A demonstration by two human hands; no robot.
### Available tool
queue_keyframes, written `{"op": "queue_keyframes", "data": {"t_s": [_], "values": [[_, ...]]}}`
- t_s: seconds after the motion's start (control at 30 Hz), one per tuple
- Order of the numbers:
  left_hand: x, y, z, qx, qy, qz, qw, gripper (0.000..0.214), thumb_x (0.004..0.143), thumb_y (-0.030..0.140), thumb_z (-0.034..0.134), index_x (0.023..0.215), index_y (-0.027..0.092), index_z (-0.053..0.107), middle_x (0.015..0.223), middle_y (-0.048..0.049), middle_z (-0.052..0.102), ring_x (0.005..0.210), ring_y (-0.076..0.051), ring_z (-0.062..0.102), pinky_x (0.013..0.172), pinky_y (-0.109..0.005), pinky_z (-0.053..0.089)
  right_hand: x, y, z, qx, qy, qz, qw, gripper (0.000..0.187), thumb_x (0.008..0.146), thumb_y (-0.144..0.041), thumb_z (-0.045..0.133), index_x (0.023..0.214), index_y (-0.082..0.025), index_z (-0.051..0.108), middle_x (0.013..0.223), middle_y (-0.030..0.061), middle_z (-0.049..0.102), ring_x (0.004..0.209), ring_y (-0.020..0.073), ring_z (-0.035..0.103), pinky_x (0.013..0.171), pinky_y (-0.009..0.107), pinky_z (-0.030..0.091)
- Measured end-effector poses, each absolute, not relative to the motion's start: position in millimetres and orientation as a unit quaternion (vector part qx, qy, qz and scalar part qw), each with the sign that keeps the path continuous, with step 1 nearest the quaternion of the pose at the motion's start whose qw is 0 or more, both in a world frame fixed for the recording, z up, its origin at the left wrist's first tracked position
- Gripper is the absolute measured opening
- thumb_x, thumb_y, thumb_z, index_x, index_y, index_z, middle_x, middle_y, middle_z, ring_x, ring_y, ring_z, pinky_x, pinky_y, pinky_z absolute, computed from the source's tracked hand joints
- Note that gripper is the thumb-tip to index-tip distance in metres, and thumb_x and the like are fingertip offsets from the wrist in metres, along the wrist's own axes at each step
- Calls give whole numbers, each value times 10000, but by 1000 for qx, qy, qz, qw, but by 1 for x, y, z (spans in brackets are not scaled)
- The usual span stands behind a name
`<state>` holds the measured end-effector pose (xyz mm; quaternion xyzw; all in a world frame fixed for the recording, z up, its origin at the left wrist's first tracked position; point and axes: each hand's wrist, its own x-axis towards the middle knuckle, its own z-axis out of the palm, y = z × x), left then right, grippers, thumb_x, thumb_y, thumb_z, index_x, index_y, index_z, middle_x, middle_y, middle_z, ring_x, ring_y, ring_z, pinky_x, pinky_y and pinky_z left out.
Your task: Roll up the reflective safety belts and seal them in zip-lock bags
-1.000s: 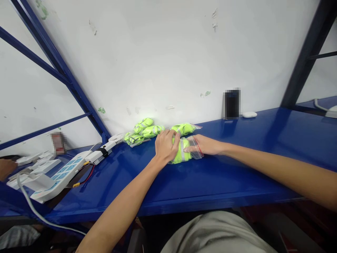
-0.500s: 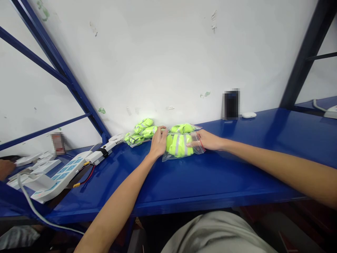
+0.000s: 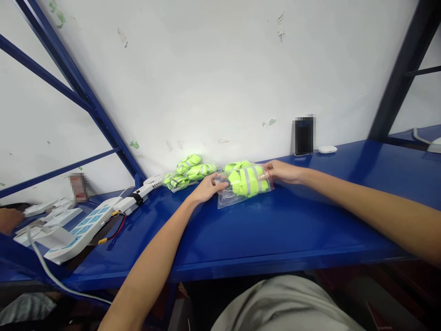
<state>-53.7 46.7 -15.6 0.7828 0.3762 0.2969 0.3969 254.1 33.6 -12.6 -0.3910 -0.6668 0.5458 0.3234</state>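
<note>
A clear zip bag [image 3: 250,182] with a folded neon-yellow reflective vest inside is held between my two hands, over the blue table. My left hand [image 3: 208,187] pinches the bag's left side, thumb on top. At the right, by the red zip strip, my right hand [image 3: 278,172] grips the bag's opening end, and some fingers show through the clear plastic. Just behind it lies another bagged yellow vest [image 3: 237,165], partly covered. To the left of my left hand, several more bagged vests [image 3: 188,171] are heaped against the wall.
On the blue table [image 3: 220,243] stand a dark, blurred-out device [image 3: 303,136] and a white case [image 3: 327,149] at the back right. A white power strip [image 3: 82,232] with cables lies left. Another person's hand [image 3: 9,219] shows at the far left. Blue frame posts [image 3: 396,73] flank the table.
The bagged vest has shifted right and tilted, its right end higher. My left hand has come off the vest's bulk onto the bag's left part; my right hand has moved slightly up and right.
</note>
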Motion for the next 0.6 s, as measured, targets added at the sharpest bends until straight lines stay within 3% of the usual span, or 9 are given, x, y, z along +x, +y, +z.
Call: {"op": "queue_keyframes", "data": {"t_s": [0.17, 0.37, 0.5, 0.6], "values": [[-60, 50, -13, 774, 401, 289, 396, 593, 774, 543, 722, 1185, 145, 566, 720, -24, 678, 680, -184, 644, 709, -319, 513, 266, 44, -15, -387, -646, 571, 326, 407, 722, -293, 787, 1087, -123, 724, 1054, 116, 726, 880, 194, 661, 756, 294, 516], [-64, 51, -13, 751, 393, 320, 424, 480, 744, 509, 757, 1002, 165, 545, 649, 23, 613, 615, -146, 595, 666, -291, 499, 273, 52, -18, -428, -579, 596, 356, 315, 761, -198, 727, 1064, -118, 698, 1054, 137, 729, 900, 227, 689, 784, 320, 569], [-84, 56, -9, 718, 439, 333, 426, 616, 716, 472, 795, 1161, 155, 510, 666, 29, 599, 628, -141, 583, 660, -291, 506, 287, 59, -16, -431, -513, 611, 422, 285, 786, -166, 645, 1067, -133, 671, 1087, 142, 725, 955, 256, 685, 777, 342, 589], [-103, 61, -5, 693, 481, 301, 445, 772, 698, 466, 814, 1310, 160, 458, 708, 9, 626, 657, -154, 601, 678, -302, 515, 302, 69, -17, -406, -481, 607, 486, 250, 783, -141, 602, 1026, -155, 658, 991, 98, 737, 846, 223, 690, 703, 315, 596]]}}
